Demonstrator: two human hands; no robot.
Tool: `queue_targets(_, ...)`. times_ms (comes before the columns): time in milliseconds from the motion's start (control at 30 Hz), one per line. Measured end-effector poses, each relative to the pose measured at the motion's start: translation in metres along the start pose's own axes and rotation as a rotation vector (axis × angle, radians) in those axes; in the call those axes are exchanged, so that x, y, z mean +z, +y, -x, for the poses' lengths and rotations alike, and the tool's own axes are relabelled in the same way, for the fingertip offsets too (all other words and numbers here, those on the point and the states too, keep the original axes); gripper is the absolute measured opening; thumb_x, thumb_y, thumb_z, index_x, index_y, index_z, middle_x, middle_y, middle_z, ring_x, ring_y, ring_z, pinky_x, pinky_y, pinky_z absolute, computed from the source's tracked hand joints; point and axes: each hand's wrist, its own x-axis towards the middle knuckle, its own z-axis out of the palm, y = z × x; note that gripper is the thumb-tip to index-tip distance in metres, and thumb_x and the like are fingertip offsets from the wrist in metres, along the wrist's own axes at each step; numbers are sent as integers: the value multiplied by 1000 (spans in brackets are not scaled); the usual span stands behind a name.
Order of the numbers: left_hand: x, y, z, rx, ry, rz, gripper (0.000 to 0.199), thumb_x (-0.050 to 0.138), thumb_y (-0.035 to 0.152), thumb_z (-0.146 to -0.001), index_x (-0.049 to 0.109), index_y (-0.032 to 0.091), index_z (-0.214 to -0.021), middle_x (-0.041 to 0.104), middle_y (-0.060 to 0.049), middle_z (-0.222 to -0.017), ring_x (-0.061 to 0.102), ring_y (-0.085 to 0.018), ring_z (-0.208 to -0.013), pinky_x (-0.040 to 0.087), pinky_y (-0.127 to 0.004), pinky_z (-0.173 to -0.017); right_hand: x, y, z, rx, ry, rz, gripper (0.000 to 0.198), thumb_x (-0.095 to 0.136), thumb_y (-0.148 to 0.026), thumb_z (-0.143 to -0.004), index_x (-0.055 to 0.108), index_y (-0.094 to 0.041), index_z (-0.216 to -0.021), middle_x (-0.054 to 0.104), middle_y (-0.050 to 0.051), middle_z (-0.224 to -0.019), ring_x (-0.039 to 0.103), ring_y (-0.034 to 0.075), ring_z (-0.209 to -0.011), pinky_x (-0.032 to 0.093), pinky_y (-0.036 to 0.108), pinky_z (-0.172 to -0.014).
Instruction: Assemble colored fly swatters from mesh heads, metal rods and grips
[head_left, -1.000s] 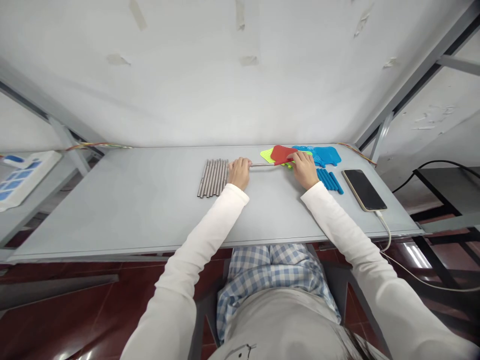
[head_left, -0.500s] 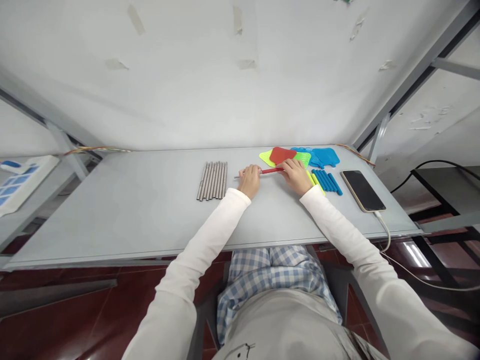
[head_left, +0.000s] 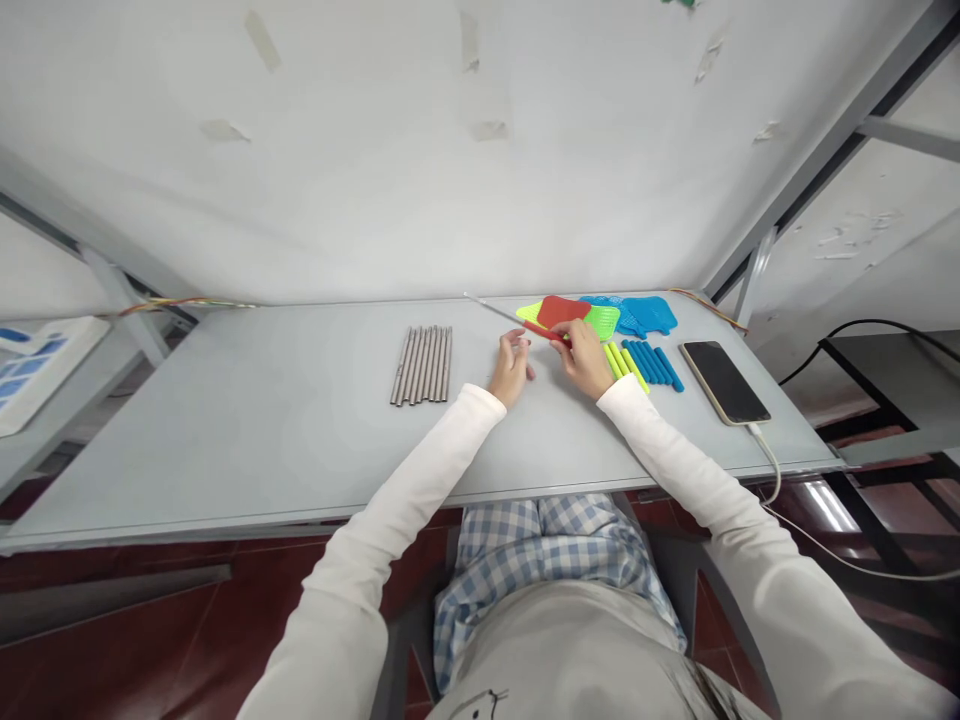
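My right hand is closed on the red grip of a fly swatter rod. The thin metal end of the rod is raised, slanting up and to the left. My left hand sits just below the rod with curled fingers apart and nothing in them. Behind the hands lie flat swatter heads: a red one, a lime green one and blue ones. By my right wrist are yellow grip sleeves and several blue grip sleeves. Several bare metal rods lie side by side left of my left hand.
A phone with a white charging cable lies at the right of the grey table. A white wall stands behind the table. Coloured wires run along the back right edge.
My left hand has let go of the metal end of the rod and opened. My right hand keeps the red grip, and the rod has tilted from nearly level to pointing up left.
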Motion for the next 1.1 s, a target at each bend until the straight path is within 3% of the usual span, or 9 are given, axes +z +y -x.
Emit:
queue_targets(100, 6, -2, 0, -149, -128, 213, 29, 32, 44, -97, 40, 22, -114, 58, -7, -111, 58, -8, -61, 48, -26, -59, 4, -12, 6, -122, -186, -66, 23, 42, -34, -94, 54, -17, -103, 61, 10, -93, 52, 22, -83, 41, 35, -78)
queue_targets(200, 3, 0, -4, -250, -105, 332, 23, 38, 43, -96, 43, 21, -100, 62, -4, -97, 59, -9, -64, 47, -23, -56, 5, -24, 10, -262, -361, -59, 27, 40, -37, -95, 57, -18, -105, 61, 9, -95, 52, 21, -85, 41, 35, -80)
queue_targets(300, -6, 3, -10, -288, -111, 351, 20, 39, 41, -95, 42, 21, -94, 60, -1, -82, 59, -9, -62, 46, -22, -56, 1, -28, 7, -271, -367, 72, 35, 33, -39, -97, 62, -19, -100, 59, 11, -100, 52, 22, -90, 40, 37, -83)
queue_targets(400, -20, 6, -14, -185, -96, 158, 17, 40, 39, -94, 45, 22, -93, 57, 2, -74, 57, -10, -60, 44, -22, -57, -3, -13, -7, -112, -215, 183, 38, 29, -37, -98, 62, -18, -98, 58, 13, -102, 51, 25, -92, 40, 39, -84)
queue_targets(533, -40, 6, -15, 83, -133, -385, 15, 45, 36, -92, 53, 24, -97, 66, -1, -90, 61, -16, -79, 42, -27, -70, 3, 25, -35, 111, -95, 261, 40, 37, -43, -94, 58, -12, -107, 56, 19, -110, 49, 31, -104, 38, 45, -91)
queue_targets(733, -48, 4, -14, 154, -335, -740, 24, 48, 47, -90, 59, 27, -97, 69, -1, -94, 61, -18, -83, 37, -27, -67, 19, 61, -70, 387, -438, 353, 81, 60, -59, -77, 40, -3, -132, 47, 27, -131, 41, 40, -124, 31, 52, -100)
queue_targets(867, -52, 6, -16, 219, -301, -792, 32, 44, 53, -91, 63, 28, -99, 66, -2, -93, 58, -18, -85, 36, -28, -66, 21, 69, -76, 389, -470, 361, 85, 63, -65, -71, 44, -6, -128, 48, 27, -129, 40, 41, -123, 28, 56, -99)
queue_targets(1000, -55, 7, -19, 329, -256, -879, 35, 44, 48, -92, 66, 30, -111, 61, -7, -94, 54, -22, -91, 38, -32, -79, 20, 71, -71, 328, -330, 360, 98, 70, -72, -57, 46, -5, -125, 46, 29, -125, 39, 44, -119, 29, 59, -93)
queue_targets(1100, -56, 5, -21, 343, -211, -896, 35, 41, 43, -93, 66, 31, -115, 58, -9, -98, 51, -24, -95, 36, -37, -85, 14, 69, -65, 304, -209, 348, 88, 69, -72, -60, 50, -8, -117, 47, 27, -122, 42, 41, -116, 31, 56, -92)
